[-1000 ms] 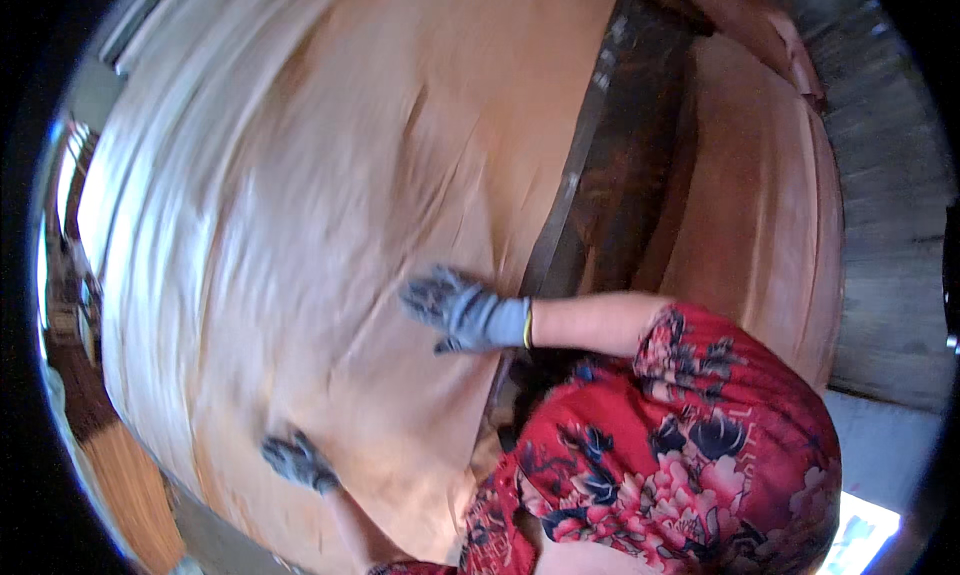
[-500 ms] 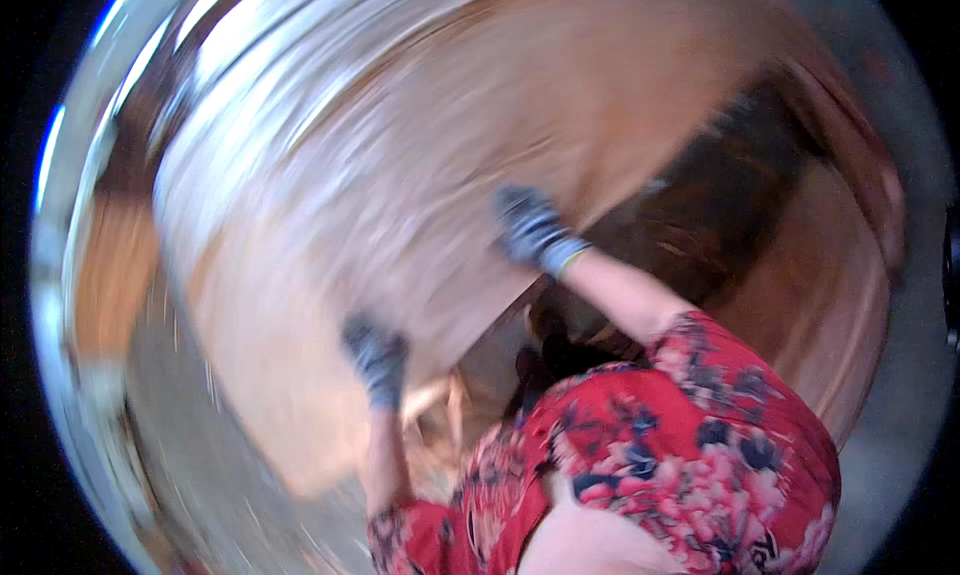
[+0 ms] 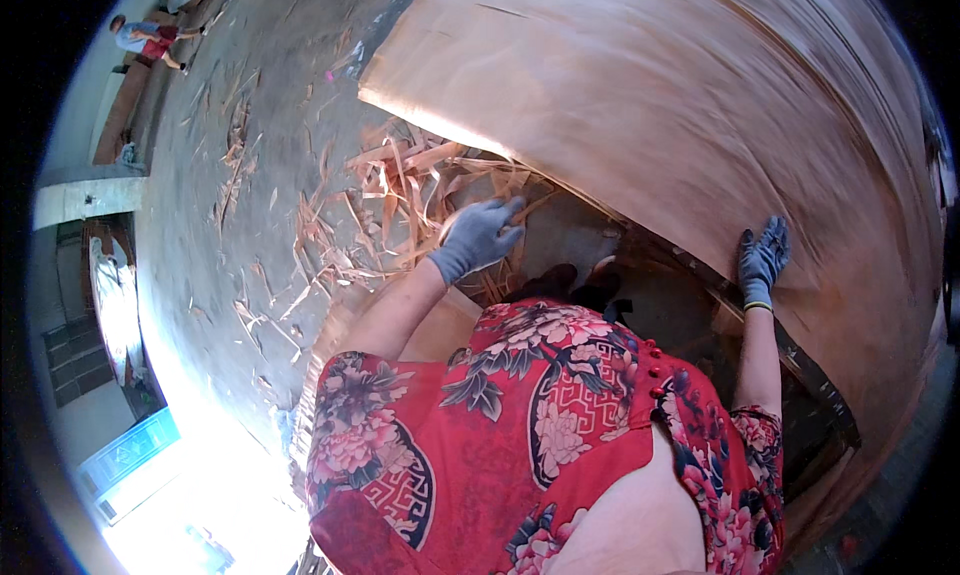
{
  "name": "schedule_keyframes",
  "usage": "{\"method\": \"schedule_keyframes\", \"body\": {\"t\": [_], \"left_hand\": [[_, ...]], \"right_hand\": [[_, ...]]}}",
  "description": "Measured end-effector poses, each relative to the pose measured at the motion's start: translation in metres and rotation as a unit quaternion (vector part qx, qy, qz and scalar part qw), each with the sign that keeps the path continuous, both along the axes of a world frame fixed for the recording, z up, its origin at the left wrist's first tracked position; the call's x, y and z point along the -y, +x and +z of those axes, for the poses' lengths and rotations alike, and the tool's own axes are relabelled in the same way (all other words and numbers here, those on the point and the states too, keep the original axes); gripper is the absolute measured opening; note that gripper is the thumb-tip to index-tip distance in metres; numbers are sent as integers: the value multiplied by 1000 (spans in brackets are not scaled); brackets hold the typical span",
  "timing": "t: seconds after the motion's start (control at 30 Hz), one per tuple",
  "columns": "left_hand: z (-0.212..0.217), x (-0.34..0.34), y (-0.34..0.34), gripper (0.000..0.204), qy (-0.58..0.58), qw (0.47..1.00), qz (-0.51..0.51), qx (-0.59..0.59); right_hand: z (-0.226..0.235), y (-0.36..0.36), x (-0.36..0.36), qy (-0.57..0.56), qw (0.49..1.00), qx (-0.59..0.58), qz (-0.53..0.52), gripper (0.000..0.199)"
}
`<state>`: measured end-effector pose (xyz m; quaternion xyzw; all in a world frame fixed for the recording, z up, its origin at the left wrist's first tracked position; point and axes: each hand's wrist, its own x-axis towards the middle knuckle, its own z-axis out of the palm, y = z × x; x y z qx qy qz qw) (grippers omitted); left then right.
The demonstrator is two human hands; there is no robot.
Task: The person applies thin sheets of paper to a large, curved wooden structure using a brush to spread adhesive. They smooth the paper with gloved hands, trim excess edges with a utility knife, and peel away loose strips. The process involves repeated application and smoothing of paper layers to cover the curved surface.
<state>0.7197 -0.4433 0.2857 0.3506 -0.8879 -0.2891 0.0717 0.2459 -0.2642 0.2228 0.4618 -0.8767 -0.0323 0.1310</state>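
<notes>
Veneer sheet point(image 3: 620, 105) overlain by right gloved hand point(image 3: 765, 258), fingers parted; left gloved hand point(image 3: 480, 238) seen near the sheet's edge; whether closed cannot be told.

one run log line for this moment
left gray-gloved hand: over thin tan wood strips | right gray-gloved hand: on broad tan veneer sheet | gray floor: littered
</notes>
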Motion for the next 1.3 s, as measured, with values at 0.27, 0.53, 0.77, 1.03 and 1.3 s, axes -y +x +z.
{"method": "schedule_keyframes", "body": {"t": [0.27, 0.53, 0.77, 1.03, 1.3], "left_hand": [[108, 9, -90, 50, 416, 801, -170, -395], [103, -12, -189, 69, -139, 934, -159, -288], [23, -69, -266, 86, -153, 961, -204, -108], [-44, -42, -375, 93, -175, 970, -162, -47], [-140, -31, -464, 83, -317, 920, -176, 148]], "right_hand": [[15, -23, -2, 66, 984, 165, 12, 66], [18, -27, -11, -178, 901, 395, 23, 55], [42, 14, -142, -408, 806, 428, -14, 42], [10, 54, -228, -540, 725, 393, -167, 27], [-91, -39, -409, -541, 643, 371, -395, 24]]}}
